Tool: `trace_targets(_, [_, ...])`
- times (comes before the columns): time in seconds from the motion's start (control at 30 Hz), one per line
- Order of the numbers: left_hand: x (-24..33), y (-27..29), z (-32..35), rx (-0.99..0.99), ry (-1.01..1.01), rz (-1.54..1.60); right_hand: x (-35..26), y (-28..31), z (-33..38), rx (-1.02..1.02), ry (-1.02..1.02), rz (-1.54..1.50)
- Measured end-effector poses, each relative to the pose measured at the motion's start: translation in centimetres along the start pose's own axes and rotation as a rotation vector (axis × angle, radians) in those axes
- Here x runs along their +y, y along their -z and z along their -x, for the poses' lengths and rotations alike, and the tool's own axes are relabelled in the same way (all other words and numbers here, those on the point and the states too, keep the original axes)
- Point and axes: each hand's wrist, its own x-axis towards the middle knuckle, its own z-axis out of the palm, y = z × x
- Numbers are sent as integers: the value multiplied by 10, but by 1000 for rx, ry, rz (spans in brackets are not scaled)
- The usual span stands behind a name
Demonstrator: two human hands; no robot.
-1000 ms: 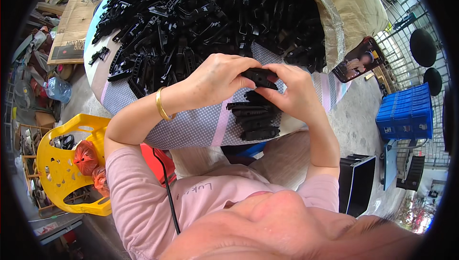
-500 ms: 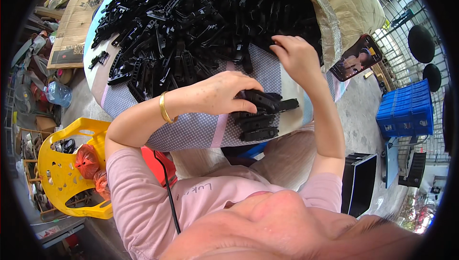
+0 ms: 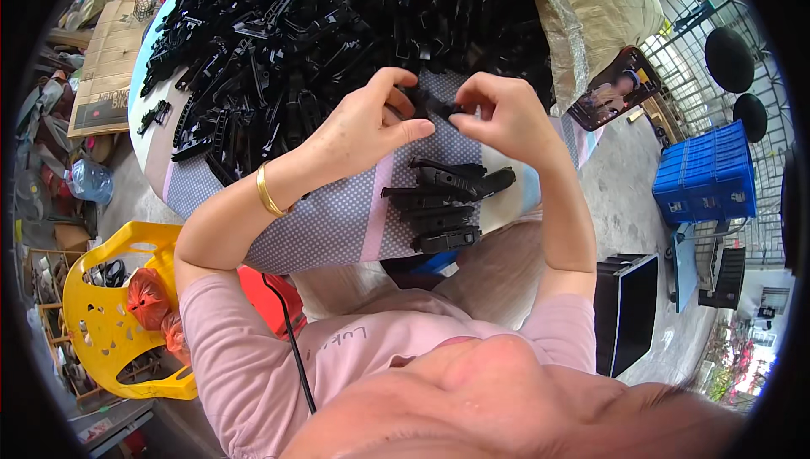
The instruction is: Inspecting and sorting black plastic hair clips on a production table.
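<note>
Both hands up over the table edge, working one small black plastic part [image 3: 432, 105] between them. Left hand [image 3: 367, 126] has thumb and fingers pinched together on its left end; right hand [image 3: 498, 117] pinches the right end. The part sits in the air just above the dotted grey-and-pink tablecloth [image 3: 337, 223], between the two sets of fingertips. I can't tell its exact shape, the fingers cover most of it.

Just below the hands: a short stack of black moulded plastic pieces [image 3: 443, 206], laid flat near the table's near edge. Behind the hands: a big loose heap of black plastic strips and clips [image 3: 312, 45], filling most of the tabletop. A phone with a lit screen [image 3: 614, 88] lies at the right, close to the rim.

Risks as I read them:
- Fingertip-only grip on a small part; any twist and it likely pops loose and drops into the heap, where it's lost among identical pieces.
- The stack is close to the edge; a wrist brushing it could push pieces off.
- The heap leans toward the hands; a nudge could slide strips onto the stack.
</note>
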Motion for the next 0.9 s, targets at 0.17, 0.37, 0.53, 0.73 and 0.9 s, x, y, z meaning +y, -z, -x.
trace_targets(0.17, [-3, 7, -3, -222, 68, 297, -13, -2, 2, -146, 195, -166])
trace_targets(0.37, [2, 13, -5, -86, 126, 354, 29, 27, 6, 150, 147, 445])
trace_targets(0.53, [-2, 10, -4, -76, 141, 425, 35, 4, 9, 52, 78, 721])
trace_targets(0.73, [-2, 9, -4, -66, 153, 452, 45, 2, -6, 30, 24, 809])
trace_targets(0.9, [-5, 8, -5, -42, 135, 493, 38, 0, -6, 132, 156, 699])
